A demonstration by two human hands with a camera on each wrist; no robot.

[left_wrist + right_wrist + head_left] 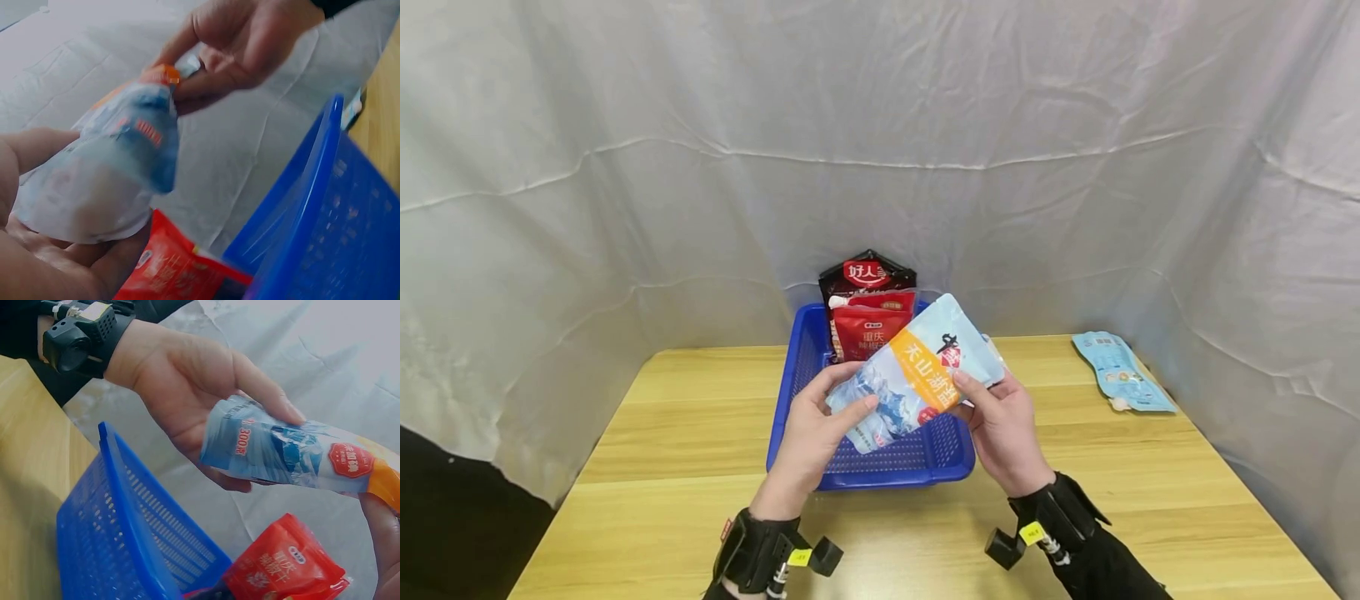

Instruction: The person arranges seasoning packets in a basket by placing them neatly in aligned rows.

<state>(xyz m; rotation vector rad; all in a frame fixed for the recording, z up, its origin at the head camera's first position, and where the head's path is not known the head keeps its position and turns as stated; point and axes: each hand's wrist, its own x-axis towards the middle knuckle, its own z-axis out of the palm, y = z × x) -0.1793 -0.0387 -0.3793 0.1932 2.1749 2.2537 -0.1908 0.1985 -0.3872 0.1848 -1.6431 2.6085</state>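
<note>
A light-blue bag of salt (910, 375) with an orange band is held tilted above a blue basket (880, 481). My left hand (812, 429) grips its lower left end, thumb on the printed front. At the opposite end, my right hand (1007, 429) pinches it, thumb on the front and fingers behind. A pale edge shows behind the bag near the right fingers, mostly hidden. In the left wrist view the salt bag (125, 156) spans both hands and is blurred. The right wrist view shows the bag's crinkled lower end in the left fingers.
Inside the basket's far end stand red bags (868, 333), one printed as dried chili, with a black bag (868, 271) behind them. A light-blue spouted pouch (1123, 372) lies at the table's right side. Grey cloth (880, 108) hangs behind the wooden table (685, 433).
</note>
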